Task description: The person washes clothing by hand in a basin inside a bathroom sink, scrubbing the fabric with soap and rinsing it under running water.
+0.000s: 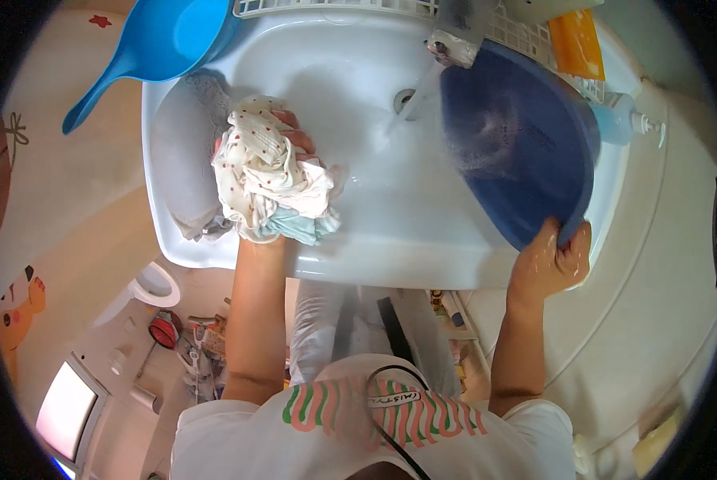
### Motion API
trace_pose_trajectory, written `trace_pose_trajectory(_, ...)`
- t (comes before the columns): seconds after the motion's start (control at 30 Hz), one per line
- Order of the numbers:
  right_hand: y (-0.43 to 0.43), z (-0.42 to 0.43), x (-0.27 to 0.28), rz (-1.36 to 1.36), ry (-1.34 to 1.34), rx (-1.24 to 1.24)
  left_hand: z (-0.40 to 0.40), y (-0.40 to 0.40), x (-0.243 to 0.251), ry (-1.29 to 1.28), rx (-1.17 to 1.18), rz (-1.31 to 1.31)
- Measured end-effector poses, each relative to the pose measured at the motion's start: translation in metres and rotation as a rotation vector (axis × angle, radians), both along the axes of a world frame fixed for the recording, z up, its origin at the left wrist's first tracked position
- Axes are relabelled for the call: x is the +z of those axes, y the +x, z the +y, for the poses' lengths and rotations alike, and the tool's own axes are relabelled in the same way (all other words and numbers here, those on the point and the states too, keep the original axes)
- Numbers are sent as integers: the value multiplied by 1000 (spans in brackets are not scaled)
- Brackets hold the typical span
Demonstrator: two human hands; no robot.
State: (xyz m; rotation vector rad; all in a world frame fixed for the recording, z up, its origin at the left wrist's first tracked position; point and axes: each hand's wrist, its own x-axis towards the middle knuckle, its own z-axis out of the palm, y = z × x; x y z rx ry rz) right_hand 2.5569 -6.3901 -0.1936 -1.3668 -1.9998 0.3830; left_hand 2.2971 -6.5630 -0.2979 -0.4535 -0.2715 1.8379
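Note:
My left hand point(297, 137) holds a bunched wet bundle of clothes over the left side of the white washbasin point(358, 252). The bundle has a cream cloth with red dots point(256, 156) and a pale green cloth point(301, 225); much of the hand is hidden behind it. My right hand point(553, 258) grips the rim of a dark blue plastic basin point(526, 138), which is tilted on its side at the right of the washbasin. Water runs from the tap point(457, 45) toward the drain point(404, 102), close beside the blue basin.
A grey wet cloth point(190, 156) lies on the washbasin's left ledge. A bright blue dipper point(172, 36) sits at the back left. White plastic baskets point(334, 7) line the back, with an orange packet point(577, 45). A pump bottle of blue liquid point(619, 120) stands at the right.

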Motion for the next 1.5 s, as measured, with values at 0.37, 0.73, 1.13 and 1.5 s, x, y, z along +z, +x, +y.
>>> trace_pose_trajectory(0.37, 30, -13, -21, 142, -5, -104, 6, 7, 22, -56, -29, 74)
trace_pose_trajectory(0.73, -39, 40, -120, 665, -1255, -99, 60, 24, 7, -404, -175, 492)
trace_pose_trajectory(1.13, -37, 37, -101, 127, -149, 122, 104, 53, -7, -1197, -136, 2378)
trace_pose_trajectory(1.5, -127, 36, -219, -96, -257, 211, 147, 50, -77, -1336, -511, 2813)
